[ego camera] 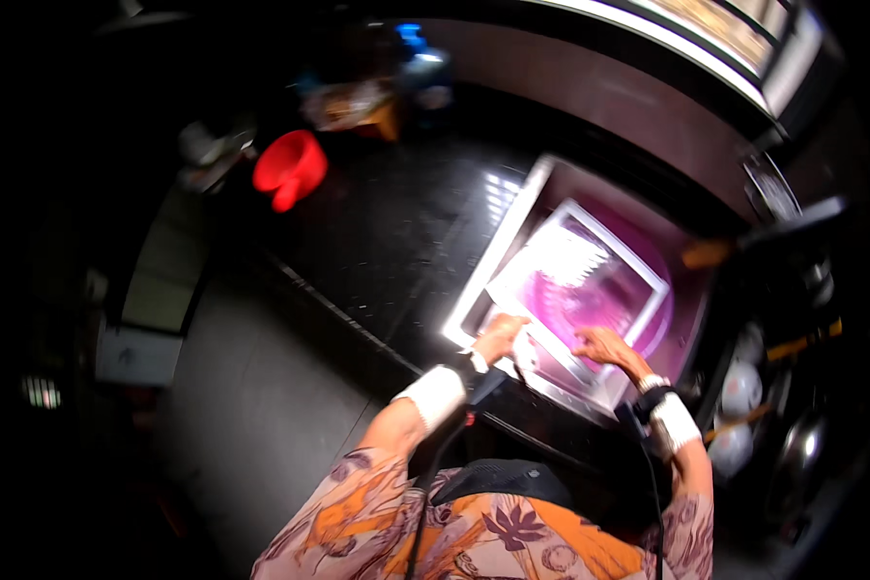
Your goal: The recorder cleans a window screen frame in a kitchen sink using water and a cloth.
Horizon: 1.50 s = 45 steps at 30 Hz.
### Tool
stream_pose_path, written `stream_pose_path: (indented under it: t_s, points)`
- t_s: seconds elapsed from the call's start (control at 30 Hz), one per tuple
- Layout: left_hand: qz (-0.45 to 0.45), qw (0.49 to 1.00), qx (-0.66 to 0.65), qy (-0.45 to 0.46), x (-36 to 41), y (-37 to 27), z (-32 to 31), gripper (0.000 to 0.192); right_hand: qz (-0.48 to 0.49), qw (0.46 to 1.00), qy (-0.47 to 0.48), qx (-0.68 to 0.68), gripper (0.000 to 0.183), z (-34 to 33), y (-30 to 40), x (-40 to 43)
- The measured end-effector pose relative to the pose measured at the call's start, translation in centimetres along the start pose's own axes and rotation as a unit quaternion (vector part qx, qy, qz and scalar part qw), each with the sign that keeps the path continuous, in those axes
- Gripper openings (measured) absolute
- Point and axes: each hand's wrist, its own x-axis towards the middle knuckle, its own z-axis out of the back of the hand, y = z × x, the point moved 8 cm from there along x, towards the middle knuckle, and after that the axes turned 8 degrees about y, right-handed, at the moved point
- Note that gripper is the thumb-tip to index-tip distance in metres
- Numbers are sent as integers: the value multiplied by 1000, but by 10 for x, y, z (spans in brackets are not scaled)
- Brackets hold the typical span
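A clear rectangular panel with a white frame [627, 264] lies tilted in a sink [504, 243]. It looks like a refrigerator shelf, and bright glare covers its upper half. Beneath it shows a round pink-purple basin [649, 228], partly seen through the panel. My left hand [502, 338] grips the frame's near left edge. Just beside those fingers is a small white item [525, 353], too blurred to name. Over the panel's near right part is my right hand [606, 346], its fingers curled and pointing left; whether they hold anything is hidden.
Left of the sink runs a dark countertop [377, 239] with a red dipper [290, 168]. Behind stand a large water bottle with a blue top [425, 72] and a yellowish box [377, 119]. Dishes [741, 388] sit at the right. Cables hang from both my wrists.
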Motion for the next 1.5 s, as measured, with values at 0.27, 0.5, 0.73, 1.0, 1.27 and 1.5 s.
stream_pose_path:
  t_s: [0.27, 0.5, 0.73, 1.0, 1.27, 1.5]
  points:
    - [-22, 997, 57, 41, -56, -28, 4, 28, 56, 986, -79, 134, 41, 65, 129, 23]
    - [-139, 985, -55, 89, -131, -165, 108, 10, 141, 948, -37, 282, 39, 94, 365, 158]
    - [-248, 961, -76, -98, -196, -243, 308, 21, 87, 863, 12, 498, 75, 37, 498, 336]
    - [-255, 965, -6, -57, -189, -250, 333, 7, 25, 801, 22, 598, 27, 8, 527, 305]
    - [-464, 667, 578, -74, -237, -313, 198, 33, 234, 754, -111, 603, 56, 46, 449, 36]
    - [-464, 692, 499, 238, -299, -154, -78, 20, 272, 602, -318, 680, 53, -68, 282, -217]
